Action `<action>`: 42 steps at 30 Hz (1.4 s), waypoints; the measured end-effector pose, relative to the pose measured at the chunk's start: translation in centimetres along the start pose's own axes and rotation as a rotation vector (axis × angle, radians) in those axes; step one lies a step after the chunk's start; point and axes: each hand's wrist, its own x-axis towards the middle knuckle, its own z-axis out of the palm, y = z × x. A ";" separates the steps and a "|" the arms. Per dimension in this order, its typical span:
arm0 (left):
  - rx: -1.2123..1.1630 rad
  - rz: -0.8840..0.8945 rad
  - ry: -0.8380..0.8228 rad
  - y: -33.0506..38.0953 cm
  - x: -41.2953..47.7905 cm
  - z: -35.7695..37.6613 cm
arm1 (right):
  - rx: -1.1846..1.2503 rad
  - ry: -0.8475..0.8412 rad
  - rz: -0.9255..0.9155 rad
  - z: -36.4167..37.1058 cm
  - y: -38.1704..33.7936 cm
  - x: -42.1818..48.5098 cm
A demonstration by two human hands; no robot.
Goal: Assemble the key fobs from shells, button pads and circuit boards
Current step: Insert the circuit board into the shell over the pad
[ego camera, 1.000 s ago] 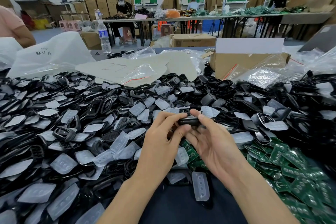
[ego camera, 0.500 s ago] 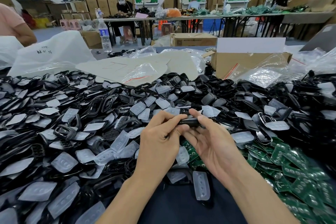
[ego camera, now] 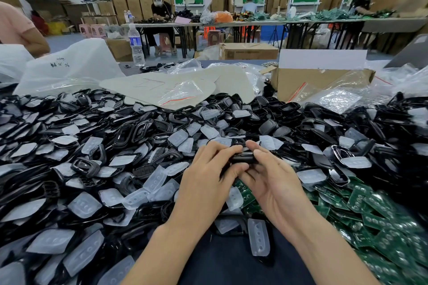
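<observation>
Both hands meet over the middle of the tabletop [ego camera: 231, 264], towards its near edge. The left hand [ego camera: 208, 179] and right hand [ego camera: 276, 184] each pinch one end of a black key fob [ego camera: 243, 158], held just above the heap. Black shells [ego camera: 129, 132] and clear button pads [ego camera: 84, 203] cover the left side; green circuit boards [ego camera: 370, 210] fill the near right corner
</observation>
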 end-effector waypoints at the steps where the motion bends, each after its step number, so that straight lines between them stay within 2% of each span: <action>1: 0.011 0.016 0.013 0.0 -0.1 0.0 | -0.010 -0.002 -0.002 -0.1 0.1 -0.1; 14: -0.079 -0.046 0.121 -0.2 -0.1 0.7 | 0.022 0.052 0.014 0.6 0.3 0.0; 21: -0.113 -0.095 0.014 0.0 -0.2 0.6 | 0.022 0.042 0.005 0.6 0.3 -0.1; 29: 0.002 0.004 0.005 0.1 -0.2 0.4 | -0.157 -0.008 -0.037 0.4 0.4 -0.4; 37: -0.074 -0.028 0.057 -0.1 -0.2 0.4 | 0.045 -0.036 0.031 0.6 0.1 -0.4; 42: 0.008 0.016 0.029 -0.4 -0.4 0.7 | 0.051 -0.002 0.027 0.5 0.3 -0.3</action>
